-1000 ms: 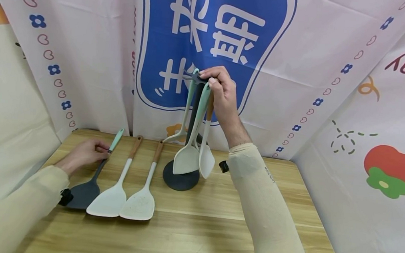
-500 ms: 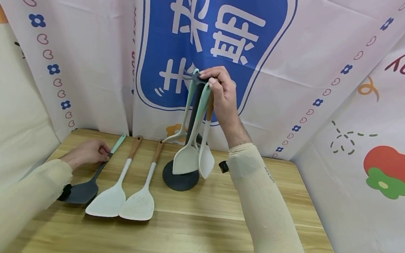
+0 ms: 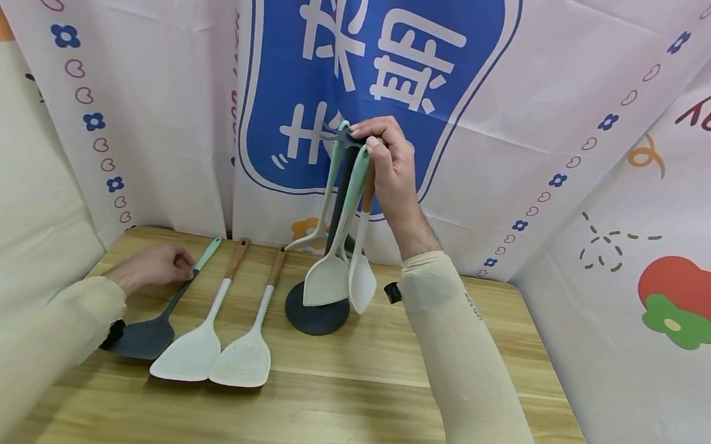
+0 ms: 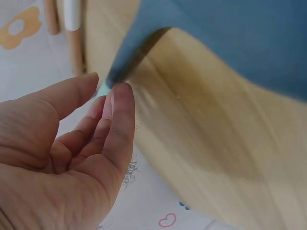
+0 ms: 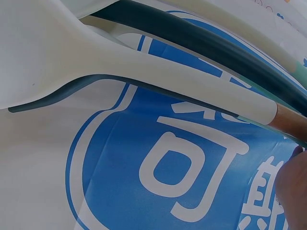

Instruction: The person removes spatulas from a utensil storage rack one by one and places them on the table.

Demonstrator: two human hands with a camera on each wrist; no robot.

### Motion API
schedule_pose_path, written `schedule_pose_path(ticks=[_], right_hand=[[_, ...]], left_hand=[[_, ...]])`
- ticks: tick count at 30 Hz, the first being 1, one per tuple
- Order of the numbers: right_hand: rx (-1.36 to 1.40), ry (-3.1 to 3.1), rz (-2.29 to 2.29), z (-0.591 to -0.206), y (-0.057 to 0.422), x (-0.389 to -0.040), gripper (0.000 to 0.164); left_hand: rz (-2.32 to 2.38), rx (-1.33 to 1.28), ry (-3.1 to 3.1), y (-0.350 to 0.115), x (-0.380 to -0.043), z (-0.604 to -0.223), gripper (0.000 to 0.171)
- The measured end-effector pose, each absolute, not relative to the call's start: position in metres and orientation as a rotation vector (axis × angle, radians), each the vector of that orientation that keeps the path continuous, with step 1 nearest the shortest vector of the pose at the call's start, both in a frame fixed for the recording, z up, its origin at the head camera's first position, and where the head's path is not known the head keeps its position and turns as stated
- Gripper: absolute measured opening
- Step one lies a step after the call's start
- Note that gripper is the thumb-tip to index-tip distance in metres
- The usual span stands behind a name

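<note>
At the left of the table lies a dark grey spatula (image 3: 147, 336) with a mint handle end. My left hand (image 3: 155, 266) pinches its handle where grey meets mint; in the left wrist view the thumb and fingertips meet around that spot. Grasping the top of a dark utensil stand (image 3: 317, 319) is my right hand (image 3: 393, 165). From the stand hang a cream turner (image 3: 328, 279) with a mint handle, a white utensil (image 3: 363, 282) with a wooden handle, and another mint-handled utensil (image 3: 332, 178). The right wrist view shows a white utensil shaft (image 5: 192, 81) beside the dark pole (image 5: 201, 38).
Two white spatulas with wooden handles, the left one (image 3: 188, 354) and the right one (image 3: 243, 360), lie side by side between the dark spatula and the stand. A printed cloth (image 3: 473, 183) hangs right behind the wooden table (image 3: 351, 419).
The dark spatula has shifted slightly, its handle end toward me and its blade a little away from me, with my left hand at it. My right hand stays on the stand.
</note>
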State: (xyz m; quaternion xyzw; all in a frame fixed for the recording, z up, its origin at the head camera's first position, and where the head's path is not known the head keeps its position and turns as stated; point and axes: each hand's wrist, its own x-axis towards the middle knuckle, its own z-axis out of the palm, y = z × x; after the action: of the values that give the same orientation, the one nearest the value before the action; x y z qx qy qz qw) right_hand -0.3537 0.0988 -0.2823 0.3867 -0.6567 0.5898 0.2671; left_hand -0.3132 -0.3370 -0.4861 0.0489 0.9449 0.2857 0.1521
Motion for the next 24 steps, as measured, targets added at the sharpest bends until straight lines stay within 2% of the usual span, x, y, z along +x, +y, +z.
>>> schedule_pose_path(ticks=[8, 24], right_hand=[[1.035, -1.779, 1.598, -0.283, 0.099, -0.354, 0.051], [1.035, -1.776, 1.595, -0.282, 0.098, -0.354, 0.05]], left_hand=[[0.903, 0.263, 2.754, -0.333, -0.309, -0.461, 0.048], [1.089, 0.271, 2.876, -0.298, -0.299, -0.405, 0.056]])
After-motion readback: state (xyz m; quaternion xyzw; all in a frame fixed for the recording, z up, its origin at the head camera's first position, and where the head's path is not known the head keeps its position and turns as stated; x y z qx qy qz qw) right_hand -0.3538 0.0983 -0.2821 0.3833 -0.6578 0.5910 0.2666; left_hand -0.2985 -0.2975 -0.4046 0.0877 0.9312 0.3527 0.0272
